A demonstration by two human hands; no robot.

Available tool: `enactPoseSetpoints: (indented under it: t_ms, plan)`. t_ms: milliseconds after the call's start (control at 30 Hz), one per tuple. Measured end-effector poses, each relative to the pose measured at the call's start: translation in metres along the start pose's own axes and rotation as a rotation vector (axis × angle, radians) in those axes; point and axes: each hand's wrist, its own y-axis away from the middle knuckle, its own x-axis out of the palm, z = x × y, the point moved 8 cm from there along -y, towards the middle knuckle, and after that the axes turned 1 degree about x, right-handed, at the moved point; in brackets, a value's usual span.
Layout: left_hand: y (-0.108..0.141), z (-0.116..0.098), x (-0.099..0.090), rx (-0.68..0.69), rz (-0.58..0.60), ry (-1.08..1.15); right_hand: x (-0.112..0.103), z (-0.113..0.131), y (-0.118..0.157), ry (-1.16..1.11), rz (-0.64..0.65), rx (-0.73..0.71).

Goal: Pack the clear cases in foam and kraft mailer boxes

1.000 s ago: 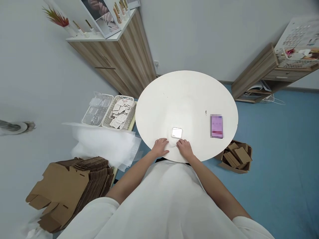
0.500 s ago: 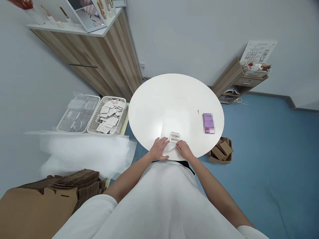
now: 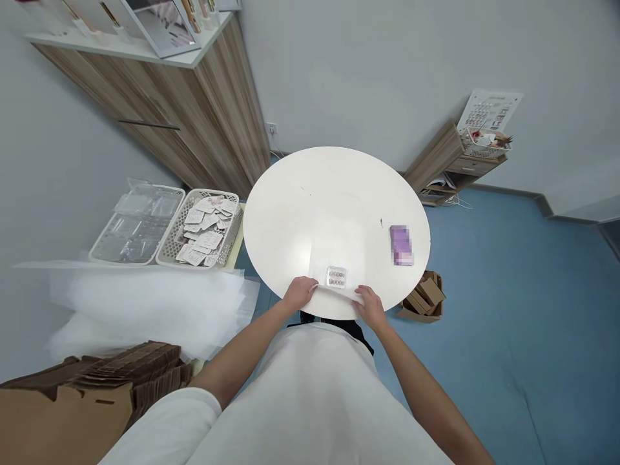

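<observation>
On the white oval table [image 3: 285,194], near its front edge, lies a small clear case [image 3: 336,277] with two rows of small pinkish pieces that look like press-on nails. Under it spreads a thin translucent white sheet [image 3: 339,248], hard to tell from the tabletop. My left hand [image 3: 300,294] pinches the sheet's near left corner, just left of the case. At the near right corner my right hand [image 3: 371,306] grips the same sheet. Between the hands the near edge is lifted and folded slightly toward the case.
A purple box [image 3: 402,245], partly pixelated, lies at the table's right. To the left stand a basket of white cards [image 3: 227,239], a basket of clear packaging [image 3: 140,223], a stack of white sheets [image 3: 155,307] and flattened cardboard [image 3: 72,413]. A carton [image 3: 421,316] sits on the floor.
My hands have moved apart, the right one outward to the sheet's right corner. The left hand has gone from lying spread to pinching. The near edge of the sheet is now raised.
</observation>
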Motion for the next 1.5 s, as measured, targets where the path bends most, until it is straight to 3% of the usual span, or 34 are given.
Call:
enactPoseSetpoints:
  t_ms: [133,233,333,433,533,600,667,800,933,1167,1500]
  plan:
    - [-0.012,0.014,-0.006,-0.188,0.022,0.076,-0.007,-0.026,-0.019,-0.045,-0.028,0.229]
    - [-0.016,0.024,-0.008,-0.324,0.001,0.025,-0.005,-0.03,-0.03,0.072,-0.003,0.333]
    - [-0.016,0.025,-0.009,-0.361,-0.048,-0.05,-0.001,-0.029,-0.033,0.177,-0.005,0.38]
    - [-0.013,0.017,-0.013,-0.325,-0.143,-0.156,-0.001,-0.022,-0.033,0.251,-0.091,0.337]
    - [-0.017,-0.002,-0.017,-0.188,-0.218,-0.288,-0.006,-0.002,-0.035,0.352,-0.227,0.139]
    - [-0.023,-0.019,-0.011,-0.014,-0.148,-0.351,0.001,0.015,-0.039,0.396,-0.194,-0.062]
    - [-0.028,-0.033,-0.003,0.148,-0.032,-0.382,0.011,0.03,-0.041,0.394,-0.084,-0.246]
    - [-0.033,-0.045,0.001,0.26,0.096,-0.384,0.02,0.044,-0.044,0.323,0.082,-0.385]
    - [-0.04,-0.048,0.003,0.255,0.167,-0.35,0.025,0.044,-0.05,0.241,0.172,-0.305]
    - [-0.053,-0.048,0.002,0.127,0.264,-0.309,0.023,0.049,-0.057,0.12,0.153,-0.167]
    - [-0.022,-0.035,0.005,0.024,0.397,-0.156,0.019,0.051,-0.028,-0.047,0.426,-0.029]
